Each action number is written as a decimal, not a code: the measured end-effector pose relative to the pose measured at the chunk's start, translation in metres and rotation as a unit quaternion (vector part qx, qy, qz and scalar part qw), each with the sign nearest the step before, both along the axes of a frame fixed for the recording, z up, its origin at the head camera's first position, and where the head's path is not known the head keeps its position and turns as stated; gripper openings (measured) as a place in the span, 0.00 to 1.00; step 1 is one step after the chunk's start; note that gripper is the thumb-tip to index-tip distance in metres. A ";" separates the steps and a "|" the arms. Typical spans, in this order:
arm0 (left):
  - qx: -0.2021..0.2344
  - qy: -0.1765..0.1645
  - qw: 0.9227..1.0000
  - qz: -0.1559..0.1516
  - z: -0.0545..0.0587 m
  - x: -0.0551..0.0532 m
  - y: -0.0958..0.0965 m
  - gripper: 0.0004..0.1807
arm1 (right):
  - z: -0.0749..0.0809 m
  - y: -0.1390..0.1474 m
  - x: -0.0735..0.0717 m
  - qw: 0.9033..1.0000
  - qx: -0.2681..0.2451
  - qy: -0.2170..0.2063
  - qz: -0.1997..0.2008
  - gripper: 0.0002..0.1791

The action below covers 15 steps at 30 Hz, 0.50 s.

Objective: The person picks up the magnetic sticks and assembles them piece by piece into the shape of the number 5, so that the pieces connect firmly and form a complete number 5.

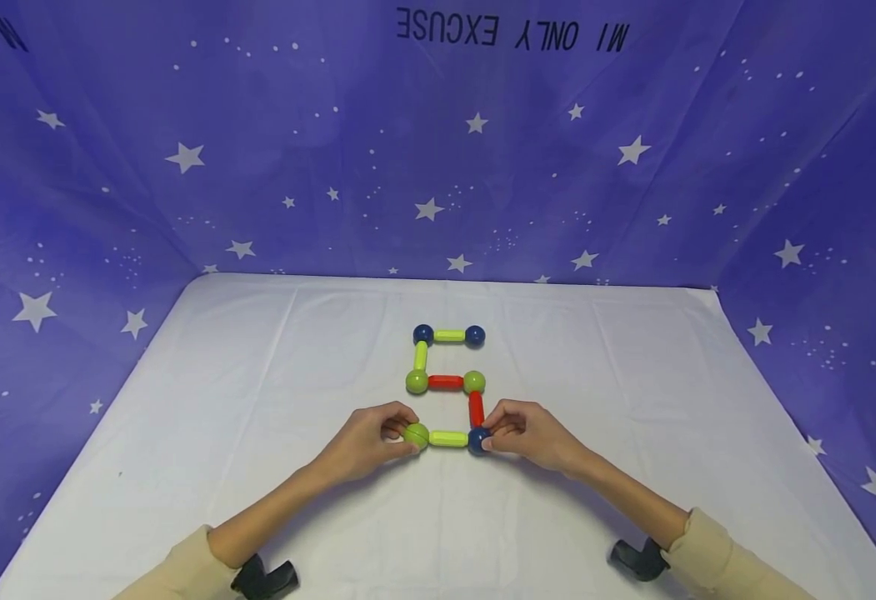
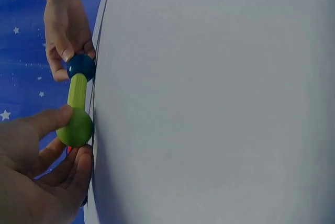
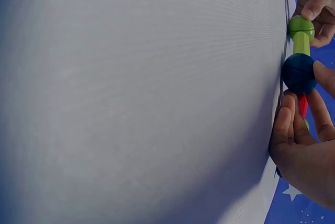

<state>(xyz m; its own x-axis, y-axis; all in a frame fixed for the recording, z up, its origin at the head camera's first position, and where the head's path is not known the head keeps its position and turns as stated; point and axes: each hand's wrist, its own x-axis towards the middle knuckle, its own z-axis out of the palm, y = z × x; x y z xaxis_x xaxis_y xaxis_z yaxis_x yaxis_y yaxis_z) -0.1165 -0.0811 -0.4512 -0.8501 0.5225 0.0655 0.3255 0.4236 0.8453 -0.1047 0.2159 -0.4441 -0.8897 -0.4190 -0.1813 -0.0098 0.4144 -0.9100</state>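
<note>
A chain of balls and rods lies on the white table in an S-like zigzag. Its near row has a green ball (image 1: 417,436), a yellow-green rod (image 1: 448,438) and a dark blue ball (image 1: 478,441). My left hand (image 1: 373,437) pinches that green ball between thumb and fingers; my right hand (image 1: 531,435) pinches the blue one. From the blue ball a red rod (image 1: 477,409) runs back to another green ball (image 1: 473,382). A second red rod (image 1: 446,382) joins it to a green ball (image 1: 417,382) on the left. Behind, yellow-green rods link two blue balls (image 1: 423,335).
White cloth (image 1: 295,350) covers the table. A purple-blue curtain (image 1: 347,150) with white stars stands behind and along both sides. Black straps or mounts (image 1: 265,579) sit by both sleeves at the near edge.
</note>
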 end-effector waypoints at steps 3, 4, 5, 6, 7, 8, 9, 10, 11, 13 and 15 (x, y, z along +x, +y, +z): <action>-0.002 0.004 1.000 -0.003 -0.001 0.000 0.002 0.14 | 0.000 0.000 0.000 1.000 0.003 0.000 0.001 0.10; -0.003 0.005 1.000 -0.003 -0.001 0.000 0.002 0.14 | 0.001 0.000 0.000 1.000 0.003 -0.001 0.001 0.10; -0.003 0.008 1.000 -0.005 -0.002 0.000 0.002 0.14 | 0.001 0.000 0.000 1.000 0.003 -0.001 0.000 0.10; -0.004 0.009 1.000 -0.007 -0.001 0.000 0.002 0.14 | 0.001 0.000 0.000 1.000 0.003 -0.001 0.000 0.11; -0.007 0.011 1.000 -0.010 -0.001 -0.001 0.002 0.14 | 0.001 0.000 0.000 1.000 0.003 0.000 0.000 0.11; -0.009 0.011 1.000 -0.014 -0.001 -0.001 0.002 0.15 | 0.001 0.001 -0.001 1.000 0.002 0.000 -0.001 0.11; -0.010 0.011 1.000 -0.018 0.000 -0.002 0.002 0.15 | 0.001 0.001 -0.001 1.000 0.002 0.001 -0.002 0.11; -0.012 0.013 1.000 -0.021 0.001 -0.003 0.001 0.16 | 0.000 0.001 -0.001 1.000 0.001 0.002 -0.002 0.11; -0.015 0.015 1.000 -0.023 0.002 -0.004 0.000 0.16 | 0.000 0.001 -0.001 1.000 0.001 0.002 -0.002 0.12; -0.018 0.016 0.999 -0.021 0.006 -0.006 -0.003 0.16 | 0.000 0.003 -0.001 1.000 0.004 0.005 -0.006 0.13; -0.026 0.024 0.999 -0.011 0.011 -0.010 -0.008 0.17 | 0.000 0.005 -0.001 1.000 0.010 0.010 -0.012 0.13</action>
<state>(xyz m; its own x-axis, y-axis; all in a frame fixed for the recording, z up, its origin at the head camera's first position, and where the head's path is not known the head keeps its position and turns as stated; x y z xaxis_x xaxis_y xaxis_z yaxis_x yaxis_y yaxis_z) -0.1264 -0.0894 -0.4403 -0.8354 0.5441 0.0783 0.3746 0.4593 0.8055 -0.1053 0.2210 -0.4444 -0.9032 -0.3941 -0.1703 -0.0185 0.4320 -0.9017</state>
